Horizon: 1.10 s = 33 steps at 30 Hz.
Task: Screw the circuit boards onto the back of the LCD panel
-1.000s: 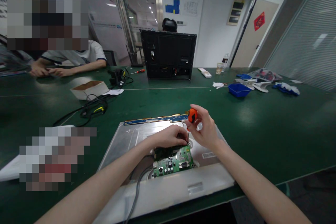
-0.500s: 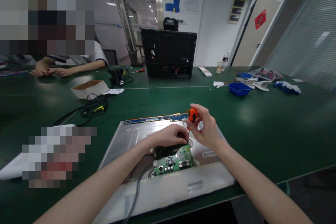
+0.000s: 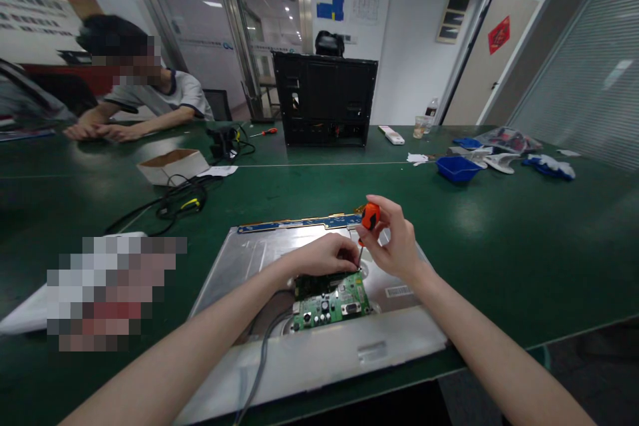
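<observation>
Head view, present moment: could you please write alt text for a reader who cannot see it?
The right hand holds an orange screwdriver with its tip at the upper edge of a green circuit board, and the left hand is beside the tip. The board lies on a metal panel on a green table.

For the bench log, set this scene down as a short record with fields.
right hand: holds the orange screwdriver, tip down at the circuit board's far right corner
left hand: beside the screwdriver tip, over the board's far edge
board: green circuit board, on the metal panel
cable: gray cable, crossing the panel's near edge
table: green table
far side: black panel standing upright; second screwdriver to its left
right side: blue tray, glove
</observation>
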Tool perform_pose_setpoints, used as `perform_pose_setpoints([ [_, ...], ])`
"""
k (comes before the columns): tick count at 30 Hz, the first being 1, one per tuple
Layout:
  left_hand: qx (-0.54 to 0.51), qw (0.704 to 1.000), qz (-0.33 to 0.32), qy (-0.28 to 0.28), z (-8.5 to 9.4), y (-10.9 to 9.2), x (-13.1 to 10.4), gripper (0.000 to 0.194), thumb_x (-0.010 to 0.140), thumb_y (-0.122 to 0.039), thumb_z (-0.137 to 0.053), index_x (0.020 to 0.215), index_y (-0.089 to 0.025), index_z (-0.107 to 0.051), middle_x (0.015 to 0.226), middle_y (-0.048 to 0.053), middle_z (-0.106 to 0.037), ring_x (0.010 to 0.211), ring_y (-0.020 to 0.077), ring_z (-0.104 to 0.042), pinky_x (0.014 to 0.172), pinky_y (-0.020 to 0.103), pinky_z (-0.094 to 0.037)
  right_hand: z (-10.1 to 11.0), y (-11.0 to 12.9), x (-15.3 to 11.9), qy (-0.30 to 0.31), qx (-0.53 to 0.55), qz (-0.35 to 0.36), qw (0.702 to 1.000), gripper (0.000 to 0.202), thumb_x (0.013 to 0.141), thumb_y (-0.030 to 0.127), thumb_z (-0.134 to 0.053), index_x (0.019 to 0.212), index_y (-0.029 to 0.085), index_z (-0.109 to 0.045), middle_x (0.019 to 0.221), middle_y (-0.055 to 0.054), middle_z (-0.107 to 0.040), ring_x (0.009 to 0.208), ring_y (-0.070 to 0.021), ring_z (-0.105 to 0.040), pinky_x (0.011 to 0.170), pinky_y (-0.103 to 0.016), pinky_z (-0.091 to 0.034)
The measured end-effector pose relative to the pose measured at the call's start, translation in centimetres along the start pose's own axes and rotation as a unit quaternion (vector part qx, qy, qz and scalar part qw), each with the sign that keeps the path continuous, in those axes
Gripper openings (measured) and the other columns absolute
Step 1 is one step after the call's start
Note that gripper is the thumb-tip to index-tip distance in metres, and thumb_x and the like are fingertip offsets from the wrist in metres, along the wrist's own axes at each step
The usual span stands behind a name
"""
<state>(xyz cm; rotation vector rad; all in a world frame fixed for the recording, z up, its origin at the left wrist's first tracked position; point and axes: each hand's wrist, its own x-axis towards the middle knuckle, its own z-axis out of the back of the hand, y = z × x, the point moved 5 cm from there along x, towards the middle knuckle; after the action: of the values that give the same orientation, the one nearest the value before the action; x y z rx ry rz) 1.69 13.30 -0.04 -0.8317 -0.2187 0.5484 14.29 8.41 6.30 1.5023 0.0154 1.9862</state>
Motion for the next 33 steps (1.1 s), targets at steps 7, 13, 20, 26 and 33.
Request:
perform_pose_setpoints([
  [7, 0.003, 1.0, -0.004, 0.0, 0.02, 0.05, -0.02, 0.011, 0.082, -0.024, -0.064, 0.085, -0.015, -0.071, 0.074, 0.0, -0.065, 0.069, 0.015, -0.056, 0.066, 0.024, -0.041, 0.0, -0.06, 0.02, 0.003, 0.002, -0.006, 1.0, 0.046, 0.089, 0.028, -0.058, 0.131, 0.027, -0.04, 0.074, 0.004, -0.056, 0.052, -0.0085, -0.052, 0.046, -0.018, -0.045],
  [13, 0.004, 1.0, -0.007, 0.002, 0.06, -0.23, 0.08, 0.007, 0.078, -0.018, -0.063, 0.081, -0.015, -0.069, 0.073, 0.0, -0.064, 0.068, 0.0144, -0.056, 0.066, 0.023, -0.041, -0.18, -0.04, 0.0, 0.009, -0.002, 0.002, 1.0, 0.046, 0.089, 0.027, -0.059, 0.131, 0.027, -0.041, 0.074, 0.004, -0.056, 0.053, -0.0086, -0.053, 0.046, -0.018, -0.045],
  [20, 0.003, 1.0, -0.009, -0.003, 0.12, -0.49, 0.07, 0.004, 0.077, -0.015, -0.063, 0.078, -0.014, -0.067, 0.072, -0.001, -0.063, 0.068, 0.0139, -0.056, 0.064, 0.022, -0.041, -0.02, 0.17, 0.08, -0.002, -0.011, 0.01, 1.0, 0.044, 0.089, 0.027, -0.058, 0.129, 0.027, -0.041, 0.076, 0.004, -0.056, 0.05, -0.0071, -0.051, 0.046, -0.017, -0.045],
  [26, 0.002, 1.0, -0.004, 0.0, 0.12, -0.61, 0.07, 0.003, 0.078, -0.014, -0.063, 0.078, -0.014, -0.066, 0.072, -0.001, -0.063, 0.068, 0.0139, -0.056, 0.065, 0.023, -0.04, -0.08, 0.16, 0.08, 0.0, -0.018, 0.018, 1.0, 0.042, 0.09, 0.027, -0.058, 0.128, 0.026, -0.042, 0.074, 0.005, -0.056, 0.049, -0.0071, -0.051, 0.045, -0.017, -0.045],
  [33, 0.0, 1.0, -0.009, -0.004, 0.12, -0.63, 0.05, 0.004, 0.077, -0.016, -0.063, 0.078, -0.015, -0.067, 0.073, -0.001, -0.063, 0.069, 0.0142, -0.056, 0.066, 0.023, -0.041, -0.06, 0.38, 0.22, -0.001, -0.002, 0.016, 1.0, 0.042, 0.088, 0.025, -0.059, 0.126, 0.027, -0.043, 0.079, 0.004, -0.055, 0.05, -0.0065, -0.05, 0.044, -0.018, -0.046],
])
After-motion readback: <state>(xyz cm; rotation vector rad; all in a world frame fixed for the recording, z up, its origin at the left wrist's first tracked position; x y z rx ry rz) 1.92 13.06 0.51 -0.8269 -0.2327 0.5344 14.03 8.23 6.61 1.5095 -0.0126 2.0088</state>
